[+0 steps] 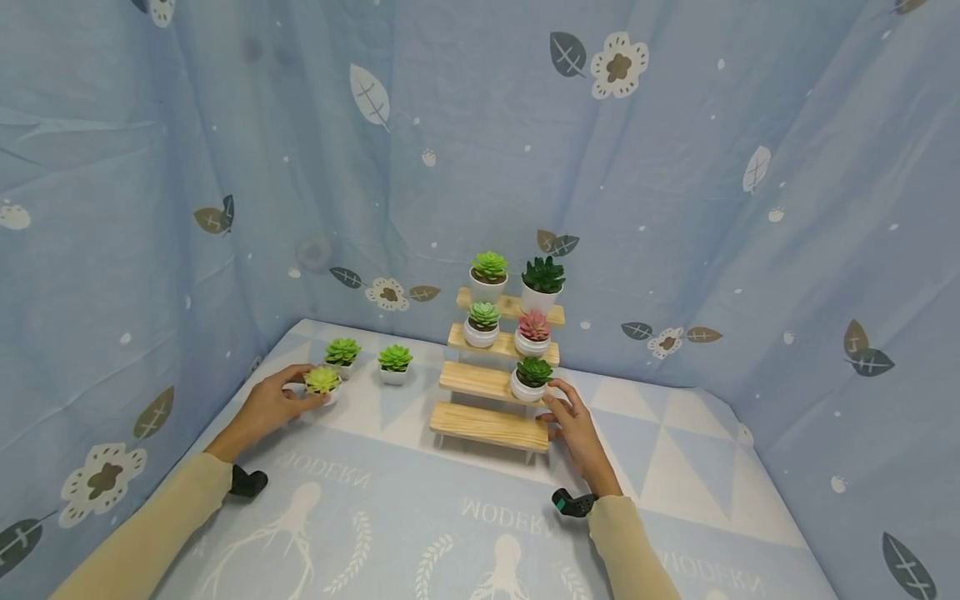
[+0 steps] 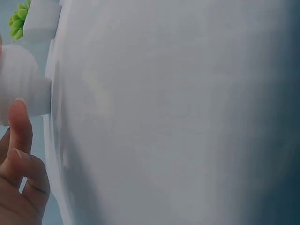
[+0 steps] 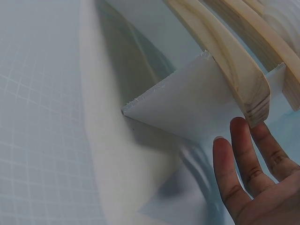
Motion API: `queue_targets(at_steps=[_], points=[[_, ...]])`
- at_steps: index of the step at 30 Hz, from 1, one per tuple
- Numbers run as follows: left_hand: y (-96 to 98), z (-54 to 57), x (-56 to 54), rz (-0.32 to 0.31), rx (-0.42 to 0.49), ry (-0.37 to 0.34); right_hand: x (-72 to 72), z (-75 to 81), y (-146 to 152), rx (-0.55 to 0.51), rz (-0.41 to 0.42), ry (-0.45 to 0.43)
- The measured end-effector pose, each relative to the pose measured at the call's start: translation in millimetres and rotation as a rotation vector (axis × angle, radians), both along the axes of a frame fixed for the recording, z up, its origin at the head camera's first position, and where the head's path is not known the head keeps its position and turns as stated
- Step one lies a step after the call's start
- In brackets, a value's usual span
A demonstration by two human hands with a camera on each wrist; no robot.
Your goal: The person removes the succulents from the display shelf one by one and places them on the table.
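Observation:
At the left of the table, my left hand [image 1: 273,398] grips a small white pot with a yellow-green succulent [image 1: 322,381] between thumb and fingers. In the left wrist view, fingertips lie against the white pot [image 2: 18,84]. My right hand [image 1: 573,425] is at the right end of a wooden tiered stand [image 1: 487,423]. Its thumb and index finger pinch the side of a white ribbed pot with a dark green succulent [image 1: 533,375] on the second tier from the bottom. The other fingers [image 3: 246,159] reach loosely toward the shelf end in the right wrist view.
Two green succulents, one [image 1: 342,354] behind the left hand and one [image 1: 394,362] to its right, stand on the cloth-covered table [image 1: 405,483]. The stand's upper tiers hold several potted succulents, one of them pink [image 1: 534,329]. A blue patterned curtain [image 1: 480,167] surrounds the table.

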State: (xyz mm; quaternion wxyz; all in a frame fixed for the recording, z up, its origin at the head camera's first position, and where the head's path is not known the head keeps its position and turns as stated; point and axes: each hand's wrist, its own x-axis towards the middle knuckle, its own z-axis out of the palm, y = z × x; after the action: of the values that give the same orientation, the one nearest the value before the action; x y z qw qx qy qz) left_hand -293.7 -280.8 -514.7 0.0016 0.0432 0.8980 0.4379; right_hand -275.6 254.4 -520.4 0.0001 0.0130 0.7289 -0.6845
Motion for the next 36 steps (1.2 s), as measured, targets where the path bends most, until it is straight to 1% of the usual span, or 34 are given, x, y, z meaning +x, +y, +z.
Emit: queue_targets(at_steps=[4, 8, 13, 17, 22, 30, 36], points=[[-1.7, -2.0, -1.3, -0.005, 0.001, -0.027, 0.3, 1.2, -0.5, -0.014, 0.003, -0.006], [-2.7, -4.6, -3.2, -0.013, 0.003, -0.036, 0.6, 2.5, -0.3, -0.024, 0.001, -0.014], [-4.2, -6.6, -3.2, -0.012, 0.003, -0.061, 0.2, 3.9, -0.1, -0.018, 0.002, -0.022], [-3.8, -5.8, -1.5, -0.011, -0.003, -0.076, 0.0, 3.8, 0.1, -0.005, 0.006, -0.021], [-3.3, -4.3, 0.0, -0.012, -0.002, -0.088, -0.2, 2.5, 0.5, -0.015, 0.005, -0.022], [-4.7, -2.9, 0.8, -0.037, 0.003, -0.113, 0.0, 2.7, 0.7, -0.016, 0.005, -0.019], [-5.8, -2.5, -0.5, -0.06, 0.003, -0.155, -0.1, 2.6, 0.7, -0.008, 0.009, -0.016]])
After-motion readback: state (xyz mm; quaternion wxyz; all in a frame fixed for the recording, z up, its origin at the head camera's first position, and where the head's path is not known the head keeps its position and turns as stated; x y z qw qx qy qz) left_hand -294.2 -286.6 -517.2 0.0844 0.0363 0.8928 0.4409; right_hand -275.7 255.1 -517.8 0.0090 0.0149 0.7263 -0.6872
